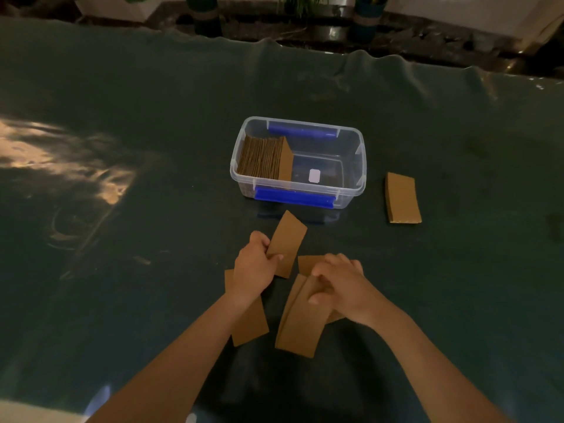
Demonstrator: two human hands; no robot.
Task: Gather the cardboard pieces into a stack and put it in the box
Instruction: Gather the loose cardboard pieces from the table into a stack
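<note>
Cardboard pieces (300, 322) partly hidden beneath left hand (254, 268), right hand (338, 285).

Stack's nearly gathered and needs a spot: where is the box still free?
The clear box is bare in its right half, beside the upright cardboard pieces packed at its left end. Loose pieces crowd the cloth near both hands.

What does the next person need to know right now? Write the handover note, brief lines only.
Left hand: fingers closed on one cardboard piece, lifted toward the box.
Right hand: gripping a few pieces near the body.
Clear plastic box: open, a row of pieces already standing on edge at its left end; right part bare.
On the table: one loose piece under the left forearm, another behind the right hand, a small stack right of the box.
Left: gather all loose pieces into one stack, place it in the box.
</note>
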